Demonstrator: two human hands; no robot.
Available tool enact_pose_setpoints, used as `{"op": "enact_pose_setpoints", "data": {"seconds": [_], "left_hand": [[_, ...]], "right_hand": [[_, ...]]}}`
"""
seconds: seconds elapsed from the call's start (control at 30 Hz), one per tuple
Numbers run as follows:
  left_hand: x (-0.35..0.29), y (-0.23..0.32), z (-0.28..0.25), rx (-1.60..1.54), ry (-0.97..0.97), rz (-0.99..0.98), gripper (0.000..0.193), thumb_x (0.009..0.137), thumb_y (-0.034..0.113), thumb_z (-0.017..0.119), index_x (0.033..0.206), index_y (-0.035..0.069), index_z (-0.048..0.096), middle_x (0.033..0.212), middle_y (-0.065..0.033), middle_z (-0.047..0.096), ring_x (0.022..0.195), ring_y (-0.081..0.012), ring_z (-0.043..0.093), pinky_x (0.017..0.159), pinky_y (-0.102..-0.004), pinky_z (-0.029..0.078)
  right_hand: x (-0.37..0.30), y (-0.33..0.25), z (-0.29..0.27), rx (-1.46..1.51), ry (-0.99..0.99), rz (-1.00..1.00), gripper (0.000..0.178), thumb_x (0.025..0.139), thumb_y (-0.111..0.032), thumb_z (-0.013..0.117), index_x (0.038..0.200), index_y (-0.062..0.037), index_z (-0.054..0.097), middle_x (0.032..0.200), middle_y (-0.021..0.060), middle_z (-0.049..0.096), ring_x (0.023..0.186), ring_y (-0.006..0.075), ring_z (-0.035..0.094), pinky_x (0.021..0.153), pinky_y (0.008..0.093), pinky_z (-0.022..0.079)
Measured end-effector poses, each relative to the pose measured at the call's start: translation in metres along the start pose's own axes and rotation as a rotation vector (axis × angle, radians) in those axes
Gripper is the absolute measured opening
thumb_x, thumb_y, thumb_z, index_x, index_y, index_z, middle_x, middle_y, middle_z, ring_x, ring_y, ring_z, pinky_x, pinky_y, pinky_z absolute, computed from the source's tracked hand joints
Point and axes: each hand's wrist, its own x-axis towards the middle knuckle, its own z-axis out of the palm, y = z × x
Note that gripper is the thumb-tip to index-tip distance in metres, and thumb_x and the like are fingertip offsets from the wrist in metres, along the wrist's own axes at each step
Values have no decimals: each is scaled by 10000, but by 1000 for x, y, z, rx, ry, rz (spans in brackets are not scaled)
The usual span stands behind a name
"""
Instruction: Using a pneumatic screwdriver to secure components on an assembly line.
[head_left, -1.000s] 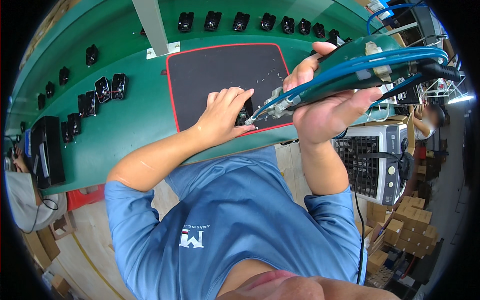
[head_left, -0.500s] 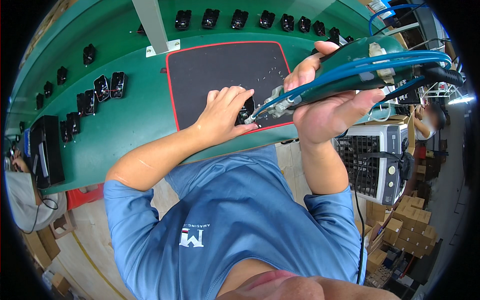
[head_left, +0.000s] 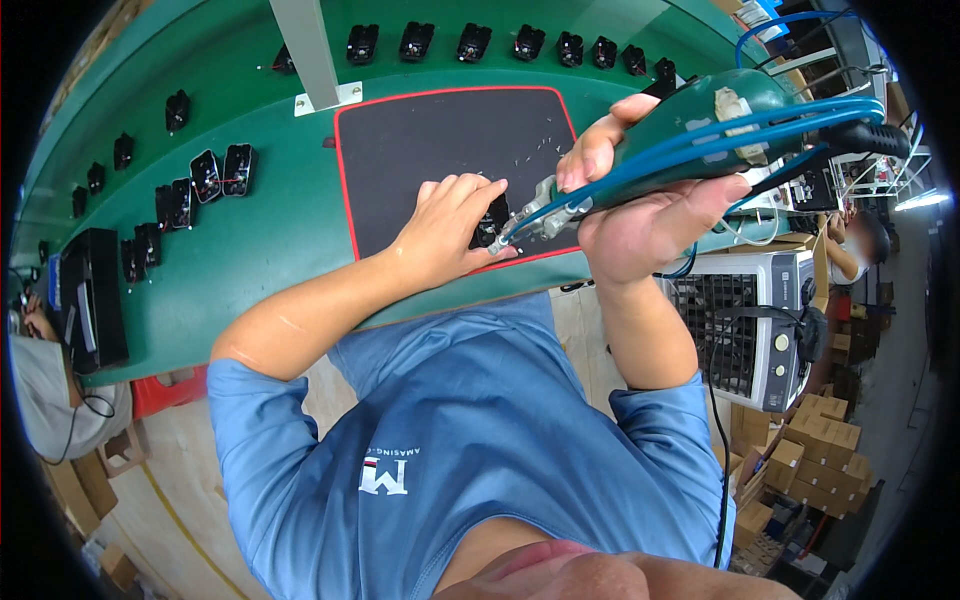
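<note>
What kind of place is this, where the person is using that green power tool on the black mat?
Most likely a factory assembly line. A long green workbench carries rows of small black parts, the right hand holds a hose-fed green power screwdriver, and stacked cardboard boxes stand nearby.

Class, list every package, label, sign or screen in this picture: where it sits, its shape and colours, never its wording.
Cardboard boxes: brown, stacked on the floor at lower right, beside the white machine.
Control panel: on that white machine's front, right of the right forearm; pale, with round knobs.
Tape patch: off-white, on the green power tool in the right hand.
No screens or signs can be made out.
</note>
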Motion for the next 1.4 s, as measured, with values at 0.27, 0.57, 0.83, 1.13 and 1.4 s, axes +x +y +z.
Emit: {"op": "enact_pose_setpoints", "data": {"seconds": [0.27, 0.57, 0.83, 1.13, 1.4], "left_hand": [[-4, 1, -4, -10, -1, -21, 811, 732, 364, 870, 1381, 30, 518, 1219, -117, 553, 1152, -298, 522, 971, -439, 343], [-2, 1, -1, -34, 32, 11, 865, 725, 374, 886, 1420, 74, 466, 1191, -128, 557, 1085, -319, 518, 949, -437, 347], [-1, 2, -1, -64, 13, -22, 798, 732, 384, 868, 1382, 65, 533, 1229, -106, 560, 1148, -290, 519, 954, -418, 339], [-4, -3, -7, -24, 5, 0, 806, 739, 421, 856, 1371, 35, 536, 1221, -123, 568, 1147, -310, 521, 935, -424, 351], [15, 8, -126, 405, 71, 15, 798, 665, 243, 825, 1389, 91, 526, 1219, -123, 604, 1117, -338, 551, 943, -486, 406]], "right_hand": [[34, -50, 14, 214, -364, -198, 1174, 800, -969, 271, 1329, 46, 533, 719, 69, 562, 587, 173, 552, 574, 327, 498], [14, 1, 15, -73, -113, 14, 1099, 843, -937, 165, 1200, 25, 561, 696, 94, 581, 568, 192, 558, 549, 328, 499], [11, 7, 9, -53, -146, 16, 1084, 840, -938, 177, 1198, 9, 563, 704, 85, 582, 580, 181, 555, 556, 324, 499], [7, 17, 16, 5, -143, 51, 1034, 847, -932, 210, 1185, -21, 565, 712, 83, 581, 590, 169, 550, 562, 315, 492], [55, -88, -12, -27, -88, -165, 1024, 862, -882, 408, 1335, 22, 489, 801, 32, 519, 699, 150, 500, 628, 320, 451]]}}
